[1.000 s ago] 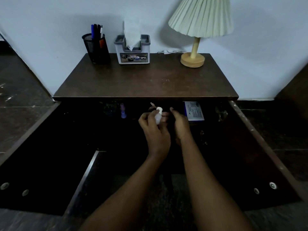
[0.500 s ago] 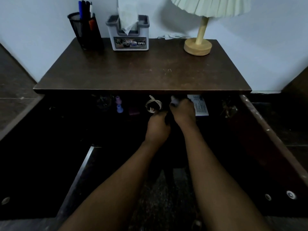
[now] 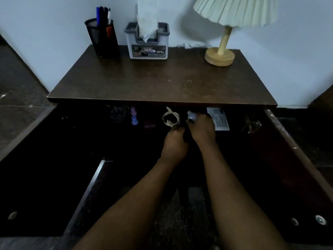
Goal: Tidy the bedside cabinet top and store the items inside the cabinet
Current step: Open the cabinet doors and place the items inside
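Bedside cabinet (image 3: 162,83) stowing is judged to be mid-step: a small pale bottle (image 3: 191,116) is pinched by the right hand (image 3: 201,130) inside the cabinet, just under the front edge of the top, between a coiled white cable (image 3: 171,119) and a printed card (image 3: 219,120). The left hand (image 3: 175,143) is reached in just below the cable, its fingers lost in shadow, so its grip cannot be told. Next, the bottle is likely to be set upright and released clear of the cable, while a pen holder (image 3: 102,38), tissue box (image 3: 147,42) and lamp (image 3: 219,55) are left along the top's back edge.
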`<state>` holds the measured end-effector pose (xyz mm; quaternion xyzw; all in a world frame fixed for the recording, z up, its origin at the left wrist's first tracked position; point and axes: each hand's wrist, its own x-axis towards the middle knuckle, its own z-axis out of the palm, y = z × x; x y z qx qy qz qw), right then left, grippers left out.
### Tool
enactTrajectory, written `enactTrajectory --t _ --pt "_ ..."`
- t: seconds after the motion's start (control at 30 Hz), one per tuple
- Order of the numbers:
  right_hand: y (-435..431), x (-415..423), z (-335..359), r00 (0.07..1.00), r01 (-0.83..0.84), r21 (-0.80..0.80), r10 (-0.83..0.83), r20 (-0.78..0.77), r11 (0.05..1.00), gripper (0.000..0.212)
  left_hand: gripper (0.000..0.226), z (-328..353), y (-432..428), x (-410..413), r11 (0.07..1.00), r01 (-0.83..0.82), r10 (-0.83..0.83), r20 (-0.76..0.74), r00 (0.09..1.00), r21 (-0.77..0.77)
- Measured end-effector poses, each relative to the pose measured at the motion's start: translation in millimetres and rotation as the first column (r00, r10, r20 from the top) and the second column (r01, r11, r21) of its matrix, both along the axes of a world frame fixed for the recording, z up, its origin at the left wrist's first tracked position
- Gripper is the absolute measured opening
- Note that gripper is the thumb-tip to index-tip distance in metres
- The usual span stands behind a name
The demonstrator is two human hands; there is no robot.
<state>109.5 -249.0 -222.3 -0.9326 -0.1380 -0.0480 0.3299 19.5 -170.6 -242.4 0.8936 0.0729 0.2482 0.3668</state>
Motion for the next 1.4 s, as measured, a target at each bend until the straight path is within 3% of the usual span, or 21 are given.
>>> enactTrajectory --t 0.17,0.3,0.43,0.53,0.6,0.77,0.9,1.0,1.1,1.2,1.4 --pt "-4.5 2.5 -0.4 0.998 0.005 -0.01 -0.005 0.055 1.0 0.026 0.014 -2.6 8.0 -0.1 0.998 -0.053 0.051 -0.076 0.996 -0.036" --pt "-14.2 -10.0 12.5 0.978 -0.021 -0.092 0.04 0.205 0.996 0.03 0.013 19.7 16.5 -13.1 0.997 -0.067 0.071 -0.099 0.993 0.042" --pt "-18.6 -47.7 23.8 0.959 -0.088 0.013 0.081 0.27 0.996 0.033 0.023 37.9 33.0 -45.4 0.965 -0.068 0.09 -0.079 0.993 0.252" --pt "-19.7 -82.2 34.1 0.945 -0.096 0.089 0.063 0.321 0.991 0.02 0.027 49.6 39.1 -79.7 0.839 -0.11 0.159 -0.047 0.986 0.533" --pt "-21.3 -97.3 54.4 0.933 -0.107 0.099 0.065 0.354 0.989 0.017 0.029 69.6 43.6 -104.1 0.748 -0.192 0.245 0.005 0.969 0.635" --pt "-44.8 -106.1 122.7 0.902 -0.093 -0.017 0.091 0.422 0.996 0.02 0.034 129.1 92.5 -150.5 0.608 -0.338 0.482 0.004 0.876 0.718" --pt "-91.8 -104.1 161.6 0.877 0.055 -0.121 0.01 0.48 0.991 0.025 0.037 164.9 129.2 -190.9 0.612 -0.452 0.675 -0.131 0.726 0.649" --pt "-123.2 -102.2 177.0 0.89 0.172 -0.234 -0.049 0.453 0.957 0.013 0.054 183.7 138.7 -209.6 0.612 -0.423 0.701 -0.212 0.681 0.668" --pt "-138.6 -101.0 180.6 0.922 0.175 -0.272 -0.061 0.381 0.946 0.018 0.066 184.0 136.0 -210.3 0.703 -0.163 0.516 -0.338 0.787 0.693" --pt "-153.7 -109.9 161.7 0.954 0.144 -0.326 -0.043 0.297 0.934 0.022 0.065 167.7 130.4 -215.9 0.719 0.056 0.397 -0.475 0.785 0.692" --pt "-171.7 -130.8 129.9 0.97 0.243 -0.389 -0.212 0.122 0.889 0.049 0.077 148.1 153.4 -250.6 0.695 -0.158 0.617 -0.468 0.632 0.702"
